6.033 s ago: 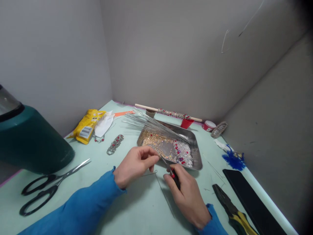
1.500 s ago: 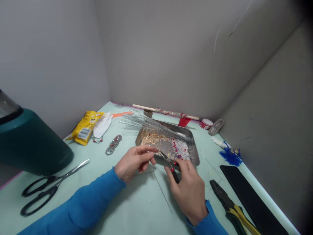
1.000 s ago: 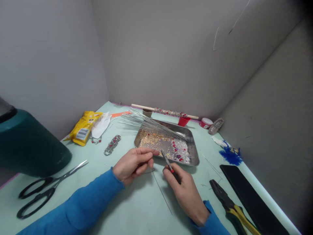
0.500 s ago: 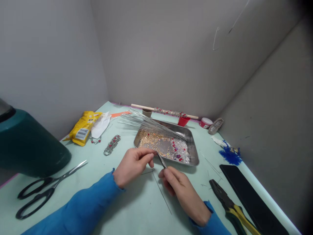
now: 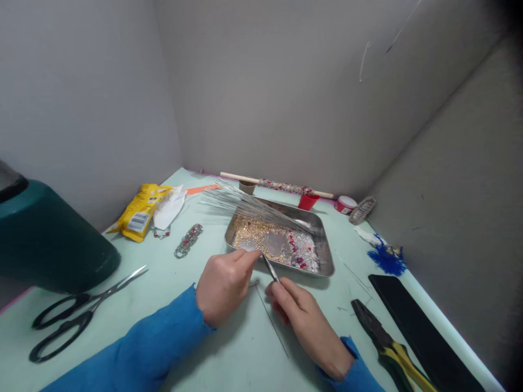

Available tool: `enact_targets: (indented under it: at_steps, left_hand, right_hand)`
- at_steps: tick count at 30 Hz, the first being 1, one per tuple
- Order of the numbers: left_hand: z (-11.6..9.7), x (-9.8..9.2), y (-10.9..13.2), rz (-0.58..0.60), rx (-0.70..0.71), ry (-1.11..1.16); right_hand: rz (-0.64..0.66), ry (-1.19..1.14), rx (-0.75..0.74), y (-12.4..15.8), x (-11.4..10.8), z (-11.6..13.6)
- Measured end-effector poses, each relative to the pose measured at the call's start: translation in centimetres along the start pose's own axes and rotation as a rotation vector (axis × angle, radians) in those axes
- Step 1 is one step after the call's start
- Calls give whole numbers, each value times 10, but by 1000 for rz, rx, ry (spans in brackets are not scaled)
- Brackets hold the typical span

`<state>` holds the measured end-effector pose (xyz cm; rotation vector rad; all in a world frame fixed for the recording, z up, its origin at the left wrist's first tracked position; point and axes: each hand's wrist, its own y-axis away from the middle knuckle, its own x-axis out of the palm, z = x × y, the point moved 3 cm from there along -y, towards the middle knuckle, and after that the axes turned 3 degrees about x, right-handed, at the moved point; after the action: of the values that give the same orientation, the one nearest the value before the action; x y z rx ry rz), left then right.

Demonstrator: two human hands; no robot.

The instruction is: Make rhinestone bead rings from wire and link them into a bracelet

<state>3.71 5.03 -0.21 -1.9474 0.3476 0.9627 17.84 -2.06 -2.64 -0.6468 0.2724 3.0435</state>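
Note:
My left hand (image 5: pixel 224 284) is closed in a pinch just in front of the metal tray (image 5: pixel 326 251), thumb and fingers pressed together on something too thin to make out. My right hand (image 5: pixel 301 322) grips small pliers (image 5: pixel 269 268), their slim metal jaws pointing up-left toward my left fingertips. A thin wire (image 5: pixel 272 321) lies on the table between and below both hands. The tray holds gold, clear and red beads, and a bundle of straight wires (image 5: pixel 249 207) rests across its far left corner.
Black-handled scissors (image 5: pixel 77 313) lie at the left, beside a dark green container (image 5: pixel 44 239). A yellow packet (image 5: pixel 139 218) and a beaded strip (image 5: pixel 188 240) are behind. Yellow-handled pliers (image 5: pixel 388 348), a black slab (image 5: pixel 425 337) and blue tassel (image 5: pixel 386 260) sit right.
My right hand slid up the pliers, covering the red-marked handle, and the jaws moved closer to my left fingertips. My left hand turned knuckles-up and stayed pinched.

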Motion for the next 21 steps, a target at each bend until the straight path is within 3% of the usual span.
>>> enact_targets:
  at_steps: [8,21]
  left_hand:
    - [-5,2,2,13,73,-224]
    - [-5,4,3,71,-5,-146]
  right_hand:
    - [-60,102,-3,2,5,2]
    - [-128,208,-8,1,12,-5]
